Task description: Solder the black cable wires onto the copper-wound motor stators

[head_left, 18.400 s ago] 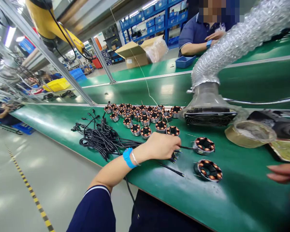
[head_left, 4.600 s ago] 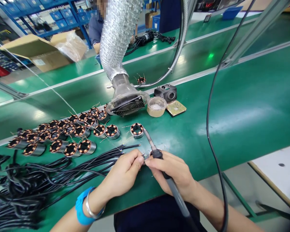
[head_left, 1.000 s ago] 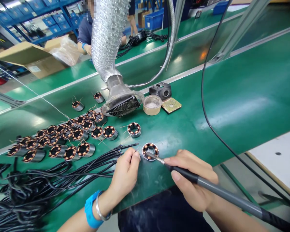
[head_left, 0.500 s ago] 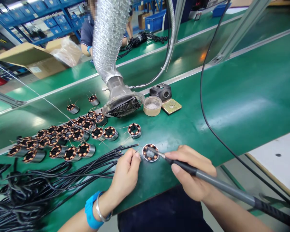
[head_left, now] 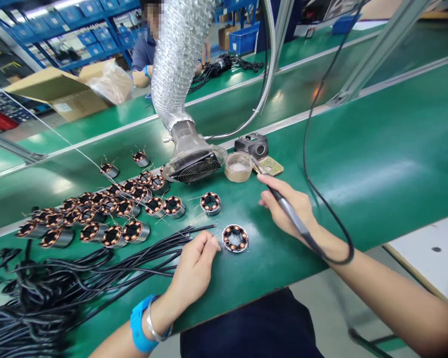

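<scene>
My left hand (head_left: 195, 266) is closed in a pinch at the left side of a copper-wound stator (head_left: 236, 247), with a thin wire lead between thumb and forefinger. That stator rests on the green bench, its ring of coils facing up. Wrapped round a soldering iron (head_left: 293, 218), my right hand (head_left: 300, 200) is farther back and to the right. The iron's tip reaches the round tub (head_left: 238, 174) and the brass-coloured plate (head_left: 272, 166) beside it; whether it touches either, I cannot tell. Another stator (head_left: 210, 211) stands just behind the first.
Several stators (head_left: 134, 231) crowd the bench at left, with a heap of black cables (head_left: 33, 293) before them. A fume extractor hood (head_left: 194, 169) hangs from a silver duct (head_left: 179, 64). The iron's cord (head_left: 305, 154) loops at right. Across the bench sits a person (head_left: 140, 57).
My right hand has lifted the soldering iron off the stator and carried it back to the tub and plate. My left hand has stayed beside the stator, still pinching.
</scene>
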`<action>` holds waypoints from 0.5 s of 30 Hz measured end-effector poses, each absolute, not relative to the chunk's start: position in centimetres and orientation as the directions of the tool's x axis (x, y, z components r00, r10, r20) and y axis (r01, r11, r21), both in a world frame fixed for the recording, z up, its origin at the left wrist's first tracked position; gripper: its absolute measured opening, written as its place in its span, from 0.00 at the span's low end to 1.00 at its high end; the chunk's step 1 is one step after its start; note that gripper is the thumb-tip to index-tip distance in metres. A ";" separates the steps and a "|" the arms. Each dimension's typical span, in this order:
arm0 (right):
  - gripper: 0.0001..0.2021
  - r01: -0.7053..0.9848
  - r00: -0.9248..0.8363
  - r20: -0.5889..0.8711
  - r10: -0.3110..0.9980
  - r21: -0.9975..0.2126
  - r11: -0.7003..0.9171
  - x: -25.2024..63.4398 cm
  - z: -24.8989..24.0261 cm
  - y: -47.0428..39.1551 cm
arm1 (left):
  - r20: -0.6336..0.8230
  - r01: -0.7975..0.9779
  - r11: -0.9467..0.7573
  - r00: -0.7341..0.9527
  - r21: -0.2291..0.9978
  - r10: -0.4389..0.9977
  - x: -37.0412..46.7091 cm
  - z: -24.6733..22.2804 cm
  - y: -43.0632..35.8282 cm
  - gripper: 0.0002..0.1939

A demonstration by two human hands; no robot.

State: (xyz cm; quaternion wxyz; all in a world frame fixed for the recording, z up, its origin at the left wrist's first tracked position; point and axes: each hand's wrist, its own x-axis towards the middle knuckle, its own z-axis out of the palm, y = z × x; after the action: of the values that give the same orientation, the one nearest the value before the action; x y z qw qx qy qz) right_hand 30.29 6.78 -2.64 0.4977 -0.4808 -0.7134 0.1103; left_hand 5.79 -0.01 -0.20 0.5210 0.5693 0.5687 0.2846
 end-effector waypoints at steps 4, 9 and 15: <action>0.09 0.360 -0.231 0.696 0.680 -0.588 0.724 27.5 -1.4 4.1 | -0.381 0.200 0.339 0.239 0.919 0.893 4.9 -0.3 0.5 0.20; 0.12 0.302 -0.441 0.699 0.563 -0.475 0.826 24.9 -1.2 3.1 | -0.440 0.243 0.388 0.222 0.889 0.870 4.0 0.2 1.0 0.17; 0.16 0.265 -0.434 0.669 0.604 -0.546 0.795 24.4 -1.9 3.4 | -0.397 0.355 0.313 0.193 0.881 0.897 3.9 1.0 1.3 0.14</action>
State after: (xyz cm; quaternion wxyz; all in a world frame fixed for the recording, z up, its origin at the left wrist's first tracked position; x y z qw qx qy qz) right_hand 24.43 3.36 -1.92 0.4628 -0.2626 -0.8266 0.1831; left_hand 3.88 1.28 0.97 0.5587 0.5333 0.5870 0.2426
